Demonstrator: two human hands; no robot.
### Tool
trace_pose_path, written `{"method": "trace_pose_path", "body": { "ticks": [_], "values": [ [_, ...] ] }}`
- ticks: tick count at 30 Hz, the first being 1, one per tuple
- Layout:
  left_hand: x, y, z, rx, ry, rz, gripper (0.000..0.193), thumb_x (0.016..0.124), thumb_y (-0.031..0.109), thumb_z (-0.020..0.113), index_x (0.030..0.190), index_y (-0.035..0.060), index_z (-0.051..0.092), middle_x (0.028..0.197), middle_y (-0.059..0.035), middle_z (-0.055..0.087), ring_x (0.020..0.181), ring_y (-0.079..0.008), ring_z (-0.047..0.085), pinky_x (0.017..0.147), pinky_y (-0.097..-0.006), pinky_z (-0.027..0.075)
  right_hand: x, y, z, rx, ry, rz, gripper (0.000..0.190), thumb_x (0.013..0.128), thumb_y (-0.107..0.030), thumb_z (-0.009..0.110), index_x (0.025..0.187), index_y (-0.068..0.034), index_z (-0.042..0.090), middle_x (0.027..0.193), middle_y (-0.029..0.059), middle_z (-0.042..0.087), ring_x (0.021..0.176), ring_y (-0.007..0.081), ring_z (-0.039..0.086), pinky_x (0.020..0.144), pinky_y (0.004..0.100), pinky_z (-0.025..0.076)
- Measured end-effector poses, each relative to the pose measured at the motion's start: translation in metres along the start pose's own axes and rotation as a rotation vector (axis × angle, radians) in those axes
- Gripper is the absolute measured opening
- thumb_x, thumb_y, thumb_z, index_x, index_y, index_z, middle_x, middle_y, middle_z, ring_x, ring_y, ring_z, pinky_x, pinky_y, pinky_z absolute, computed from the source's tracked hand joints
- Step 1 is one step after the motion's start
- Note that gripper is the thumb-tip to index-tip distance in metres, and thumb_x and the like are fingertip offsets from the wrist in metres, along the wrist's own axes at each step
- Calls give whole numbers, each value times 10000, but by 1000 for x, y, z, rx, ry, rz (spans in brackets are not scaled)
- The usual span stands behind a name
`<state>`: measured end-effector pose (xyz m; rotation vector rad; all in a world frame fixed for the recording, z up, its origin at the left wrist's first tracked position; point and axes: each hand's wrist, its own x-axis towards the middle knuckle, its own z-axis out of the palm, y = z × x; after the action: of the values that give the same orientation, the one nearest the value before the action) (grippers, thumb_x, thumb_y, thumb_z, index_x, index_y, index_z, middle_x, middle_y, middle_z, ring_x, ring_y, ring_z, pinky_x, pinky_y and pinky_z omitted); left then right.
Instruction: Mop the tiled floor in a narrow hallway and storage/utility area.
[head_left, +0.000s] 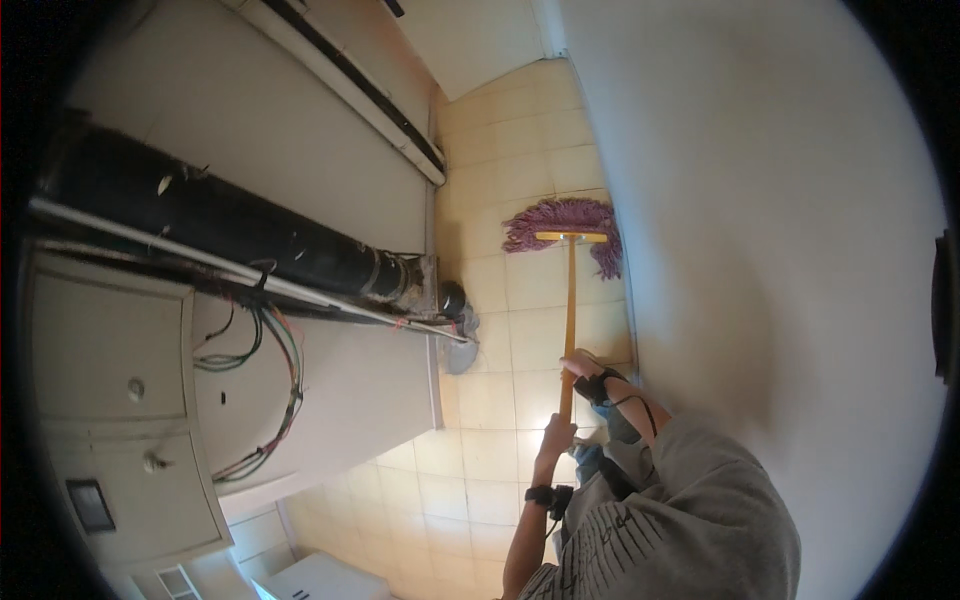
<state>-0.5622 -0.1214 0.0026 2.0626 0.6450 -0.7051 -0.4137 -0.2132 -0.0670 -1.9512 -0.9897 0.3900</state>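
Observation:
A mop with a yellow handle (571, 300) reaches forward from me along the tiled floor. Its purple string head (559, 216) lies spread on the tiles, its right end close against the base of the right wall. My left hand (557, 436) is closed around the handle near its rear end. Farther forward, my right hand (579, 367) grips the same handle. Both wrists carry black straps with small devices.
On the left, a thick black pipe (262, 225) and a thin pale pipe (337, 301) meet the floor by a grey patch (460, 357). Bundled wires (296, 390) hang near a metal cabinet (112, 352). A plain wall (720, 225) runs along the right; a door (480, 37) stands ahead.

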Motion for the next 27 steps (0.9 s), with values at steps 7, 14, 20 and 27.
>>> {"method": "trace_pose_path", "body": {
  "ticks": [7,14,20,27],
  "values": [
    [-112,-93,17,43,-53,-28,289,645,159,500,838,-34,404,539,-100,483,430,-181,486,380,-287,386,-97,-5,147,1007,40,1062,153,665,-100,489,731,32,447,599,141,504,518,256,525,451,350,447],
    [-283,-211,37,49,-88,-377,320,650,225,470,832,-26,390,721,-251,503,729,-381,483,615,-408,397,-187,-158,256,1086,-402,1330,190,679,-210,474,783,-52,454,738,78,525,690,190,529,602,322,449],
    [-358,-184,45,-25,-152,-452,322,640,229,486,812,-25,391,601,-188,513,538,-299,526,463,-355,412,-243,-165,267,1176,-1178,1104,294,722,-314,380,770,-45,488,769,73,528,671,136,502,608,238,409],
    [-356,-172,34,-250,-289,-375,332,650,207,507,830,-37,370,497,-83,465,354,-141,452,289,-246,344,-220,-196,197,892,-1078,724,350,757,-321,354,883,-25,489,808,60,526,715,125,489,647,224,383]
  ]
}}
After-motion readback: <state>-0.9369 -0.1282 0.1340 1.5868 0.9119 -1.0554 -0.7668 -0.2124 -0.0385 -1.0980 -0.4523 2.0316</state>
